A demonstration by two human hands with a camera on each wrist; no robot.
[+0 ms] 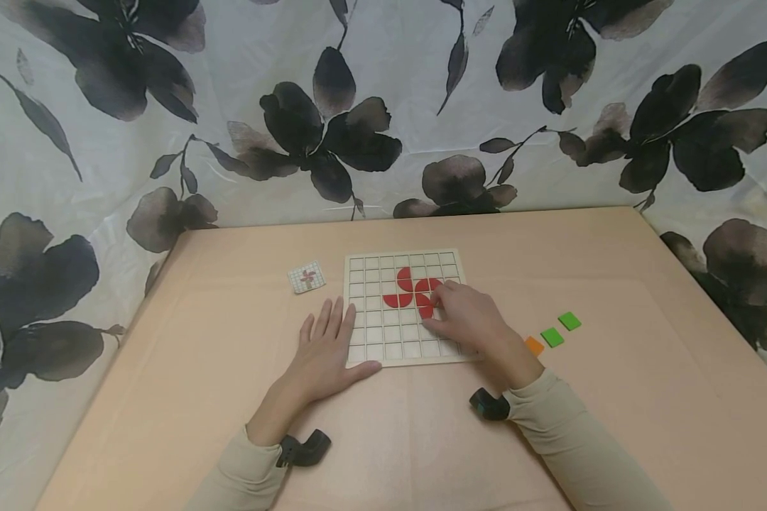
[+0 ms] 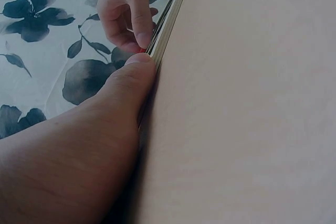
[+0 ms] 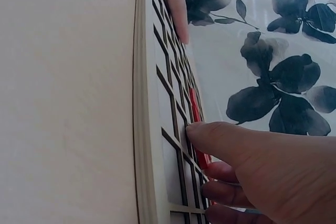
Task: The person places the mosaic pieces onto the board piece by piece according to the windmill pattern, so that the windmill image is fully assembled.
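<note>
A white grid board [image 1: 383, 341] lies on the table, with several red rounded pieces [image 1: 398, 301] set in a pinwheel on its squares. My right hand [image 1: 469, 316] is over the board's right half, thumb and fingers curled at the lower right red piece [image 1: 425, 306]. In the right wrist view, a red piece [image 3: 202, 158] shows between thumb and fingers, which partly hide it. My left hand [image 1: 326, 348] lies with spread, straight fingers along the board's left edge. Its thumb [image 2: 139, 59] rests at the front corner.
A small card [image 1: 307, 277] with a red pinwheel and a brown stem pattern lies left of the board. Two green squares [image 1: 552, 337] and an orange piece [image 1: 534, 345], partly hidden by the right wrist, lie to the right. A floral cloth [image 1: 422, 142] hangs behind the table.
</note>
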